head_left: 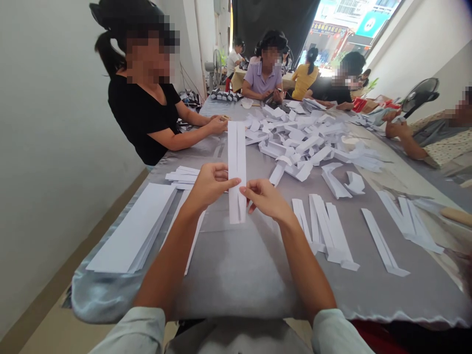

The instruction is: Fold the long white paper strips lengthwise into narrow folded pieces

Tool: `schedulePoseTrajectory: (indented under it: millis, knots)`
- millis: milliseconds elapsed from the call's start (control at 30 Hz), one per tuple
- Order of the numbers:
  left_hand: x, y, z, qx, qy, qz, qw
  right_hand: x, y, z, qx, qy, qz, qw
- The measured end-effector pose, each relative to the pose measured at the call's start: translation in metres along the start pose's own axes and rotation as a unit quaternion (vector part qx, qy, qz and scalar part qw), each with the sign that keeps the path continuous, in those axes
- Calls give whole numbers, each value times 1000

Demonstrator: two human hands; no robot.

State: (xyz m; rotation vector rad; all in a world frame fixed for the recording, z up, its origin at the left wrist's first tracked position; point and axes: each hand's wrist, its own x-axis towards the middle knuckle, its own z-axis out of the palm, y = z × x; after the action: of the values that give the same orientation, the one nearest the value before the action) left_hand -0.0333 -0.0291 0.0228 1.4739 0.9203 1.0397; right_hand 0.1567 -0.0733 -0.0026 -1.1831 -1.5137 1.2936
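Observation:
Between my two hands stands a folded strip of white paper [236, 152], held upright above the table, with a lengthwise fold line down its middle. My left hand [211, 186] pinches its left edge, thumb across the front. From the right, my right hand [262, 195] grips the lower right edge, where the folded flap gapes a little. Left of my left forearm lies a stack of flat white paper sheets [132, 228]. Several narrow folded paper strips [326, 228] rest on the table to the right of my right hand.
A large heap of folded paper pieces [295, 137] covers the table's far middle. The grey tablecloth [236, 275] spreads before me. A person in black [143, 118] works at the left edge; others sit at the far end and right. A fan [418, 96] stands at right.

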Motion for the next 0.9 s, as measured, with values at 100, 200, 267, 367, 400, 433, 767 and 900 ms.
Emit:
schedulePoseTrajectory:
  millis: [100, 200, 267, 367, 400, 433, 767, 900]
  knots:
    - [1, -1, 0, -9, -18, -20, 1000, 1, -1, -1, 12, 1, -16, 1000]
    - [0, 0, 0, -3, -16, -22, 1000, 0, -3, -2, 16, -1, -11, 1000]
    - [0, 0, 0, -2, -6, -20, 1000, -1, -5, -3, 13, -8, 7, 1000]
    - [1, -1, 1, -7, 11, -14, 1000, -3, -7, -4, -3, -39, 38, 999]
    - [2, -2, 2, -10, 13, -13, 1000, -3, -7, -5, -10, -48, 43, 998]
    - [2, -3, 2, -12, 14, -13, 1000, -3, -7, -5, -17, -54, 45, 997]
    - [6, -10, 5, -20, 35, -1, 999, 0, 0, -8, -32, -117, 99, 988]
    - [9, -11, 4, -24, 46, 16, 998, 1, 6, -6, -45, -209, 116, 970]
